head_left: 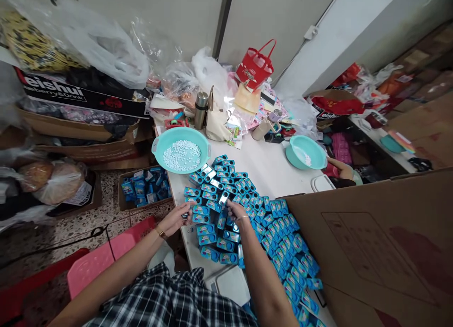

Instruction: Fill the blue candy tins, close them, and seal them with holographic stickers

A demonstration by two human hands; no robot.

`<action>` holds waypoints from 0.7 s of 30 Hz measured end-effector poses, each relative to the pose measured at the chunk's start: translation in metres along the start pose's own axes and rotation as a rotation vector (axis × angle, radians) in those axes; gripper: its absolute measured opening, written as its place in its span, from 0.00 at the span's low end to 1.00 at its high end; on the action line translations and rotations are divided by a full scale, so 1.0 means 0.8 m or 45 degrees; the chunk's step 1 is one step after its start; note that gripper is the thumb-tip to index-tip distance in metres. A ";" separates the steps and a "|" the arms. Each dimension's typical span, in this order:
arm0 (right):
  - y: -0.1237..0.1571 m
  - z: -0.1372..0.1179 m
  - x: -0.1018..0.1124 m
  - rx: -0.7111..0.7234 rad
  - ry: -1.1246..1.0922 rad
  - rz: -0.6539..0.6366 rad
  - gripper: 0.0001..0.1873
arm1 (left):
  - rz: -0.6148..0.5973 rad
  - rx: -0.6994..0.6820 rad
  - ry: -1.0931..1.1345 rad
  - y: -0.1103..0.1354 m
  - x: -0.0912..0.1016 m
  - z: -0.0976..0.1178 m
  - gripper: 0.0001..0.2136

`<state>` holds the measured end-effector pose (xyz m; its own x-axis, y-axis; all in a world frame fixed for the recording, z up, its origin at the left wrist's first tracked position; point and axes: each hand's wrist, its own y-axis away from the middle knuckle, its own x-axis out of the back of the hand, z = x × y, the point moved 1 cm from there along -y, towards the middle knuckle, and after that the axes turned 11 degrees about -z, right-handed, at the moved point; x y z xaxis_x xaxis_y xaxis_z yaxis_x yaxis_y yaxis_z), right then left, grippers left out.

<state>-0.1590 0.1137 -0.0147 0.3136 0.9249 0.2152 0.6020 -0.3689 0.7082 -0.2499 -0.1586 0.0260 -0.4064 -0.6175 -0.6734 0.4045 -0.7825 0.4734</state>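
Note:
Rows of small blue boxes (210,229) with round dark openings or caps cover the white table in front of me. My left hand (177,218) is closed at the left edge of these rows, with a small dark thing between its fingers that I cannot make out. Among the boxes, my right hand (237,212) has its fingers closed at the lower end of a small blue tin (223,197) with a shiny silver face. Beyond them, a turquoise basin (160,163) contains many small pale pieces (182,155).
A second turquoise basin (296,161) stands farther right, near another person's arm (339,165). A big cardboard box (371,242) walls the right side. On the floor at left sit a carton of blue packs (145,188) and a pink stool (102,261). A steel flask (201,111) stands behind.

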 end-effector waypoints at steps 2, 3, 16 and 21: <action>0.011 0.013 0.011 0.002 -0.194 -0.054 0.16 | -0.031 0.012 0.161 0.000 0.004 0.005 0.20; 0.015 0.017 0.014 0.003 -0.274 -0.083 0.15 | -0.047 0.026 0.224 -0.001 0.006 0.007 0.18; -0.003 -0.009 -0.027 0.150 -0.296 -0.282 0.15 | 0.089 0.057 0.083 -0.041 0.024 0.024 0.13; -0.034 -0.041 -0.033 0.186 0.165 -0.129 0.13 | 0.271 0.037 -0.222 -0.062 0.039 0.029 0.15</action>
<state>-0.2078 0.1024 -0.0179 0.1546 0.9585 0.2394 0.7287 -0.2743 0.6275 -0.3017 -0.1408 -0.0052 -0.4505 -0.7710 -0.4501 0.4736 -0.6337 0.6116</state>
